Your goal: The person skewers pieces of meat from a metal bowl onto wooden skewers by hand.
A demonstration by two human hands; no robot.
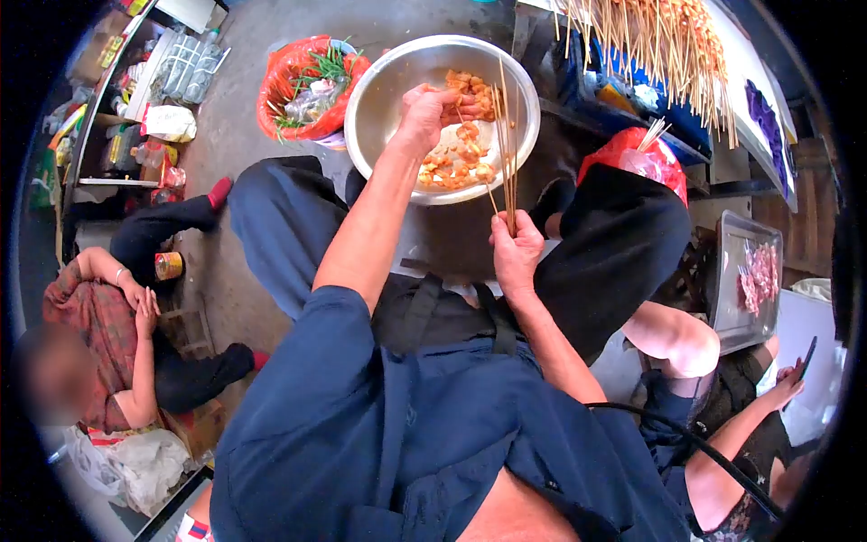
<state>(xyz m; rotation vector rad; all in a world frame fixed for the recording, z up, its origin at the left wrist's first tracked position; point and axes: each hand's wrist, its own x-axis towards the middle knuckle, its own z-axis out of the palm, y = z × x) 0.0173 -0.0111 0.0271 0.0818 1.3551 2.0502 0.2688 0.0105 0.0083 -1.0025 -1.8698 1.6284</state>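
A wide metal bowl [370, 154] between my knees holds orange-coated pieces of meat [456, 167]. My left hand [428, 117] reaches over the bowl with its fingers pinched on a small piece of meat. My right hand [517, 248], below the bowl's near rim, is closed around several thin wooden skewers [509, 172] that point up across the bowl. One skewer slants away from the bunch toward the meat near my left fingers. I cannot make out whether its tip is in the piece.
A red-bag-lined bucket [275, 90] with green stalks stands left of the bowl. Many skewers [655, 45] lie on a surface at upper right, above a blue crate [587, 99]. A tray [727, 312] holds skewered meat. One person sits at left; another, at right, holds a dark object [806, 359].
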